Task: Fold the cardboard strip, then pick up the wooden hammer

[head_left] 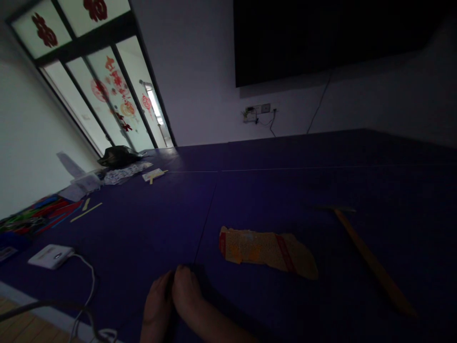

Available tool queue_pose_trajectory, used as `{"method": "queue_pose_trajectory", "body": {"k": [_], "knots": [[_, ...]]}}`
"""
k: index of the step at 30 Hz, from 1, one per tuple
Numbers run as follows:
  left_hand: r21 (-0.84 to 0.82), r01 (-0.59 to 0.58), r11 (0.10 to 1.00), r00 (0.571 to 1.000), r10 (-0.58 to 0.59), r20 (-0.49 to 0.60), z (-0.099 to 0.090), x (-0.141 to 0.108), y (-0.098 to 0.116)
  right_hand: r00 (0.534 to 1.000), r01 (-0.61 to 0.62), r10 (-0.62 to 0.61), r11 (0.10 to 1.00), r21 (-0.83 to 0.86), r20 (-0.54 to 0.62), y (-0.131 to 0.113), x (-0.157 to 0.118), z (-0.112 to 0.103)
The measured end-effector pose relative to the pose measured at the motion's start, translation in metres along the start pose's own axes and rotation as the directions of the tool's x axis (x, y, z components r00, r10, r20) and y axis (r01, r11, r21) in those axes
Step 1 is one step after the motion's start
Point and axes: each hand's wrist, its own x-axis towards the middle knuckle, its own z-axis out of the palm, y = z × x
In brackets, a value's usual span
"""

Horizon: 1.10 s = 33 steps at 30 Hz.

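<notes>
My left hand and my right hand rest side by side on the dark blue table, at its near edge. Their fingers are curled down and the two hands touch each other. The picture is too dim to show whether anything lies under or between the fingertips. A flattened orange and yellow paper packet lies just to the right of my right hand, apart from it. Farther right lies a hammer with a long wooden handle, its head pointing away from me.
A white box with a cable sits near the left front edge. Coloured sticks, loose wooden sticks, a black bag and papers lie along the far left. A dark screen hangs on the wall.
</notes>
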Motion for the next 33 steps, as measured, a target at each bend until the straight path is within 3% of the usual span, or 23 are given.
{"method": "queue_pose_trajectory", "body": {"k": [6,9,11,13,16,19,22,26,31,33], "knots": [[0.020,-0.012,1.000,1.000,0.012,0.004,0.001,-0.002,0.004,0.997,0.069,-0.068,0.997,-0.036,0.030,0.003,-0.005,-0.018],[0.033,-0.053,0.998,0.998,0.054,-0.016,0.005,-0.003,0.005,0.979,0.198,-0.195,0.979,-0.055,0.061,0.019,-0.004,-0.045],[0.052,-0.058,0.997,0.997,0.061,-0.055,0.009,-0.005,0.004,0.966,0.253,-0.247,0.964,-0.080,0.069,0.041,-0.001,-0.074],[0.062,-0.071,0.996,0.990,0.078,-0.120,0.012,-0.009,0.003,0.975,0.224,-0.221,0.964,-0.141,0.035,0.070,0.005,-0.110],[0.040,-0.124,0.991,0.973,0.130,-0.190,0.014,-0.018,0.005,0.997,0.076,-0.079,0.960,-0.270,0.002,0.119,0.013,-0.161],[-0.032,-0.173,0.984,0.966,0.164,-0.200,0.015,-0.027,0.017,0.998,-0.059,0.053,0.931,-0.362,-0.025,0.159,0.014,-0.189],[-0.136,-0.233,0.963,0.963,0.209,-0.168,0.016,-0.034,0.042,0.992,-0.124,0.121,0.916,-0.380,-0.033,0.178,0.010,-0.193],[-0.283,-0.288,0.915,0.957,0.287,-0.045,0.021,-0.037,0.079,0.989,-0.146,0.135,0.935,-0.324,-0.057,0.182,0.006,-0.186],[-0.432,-0.194,0.881,0.952,0.275,0.132,0.034,-0.034,0.107,0.983,-0.146,0.129,0.981,-0.127,-0.132,0.183,-0.006,-0.186],[-0.483,-0.131,0.866,0.950,0.249,0.188,0.040,-0.031,0.111,0.969,-0.131,0.126,0.991,-0.010,-0.212,0.183,-0.014,-0.187]]}}
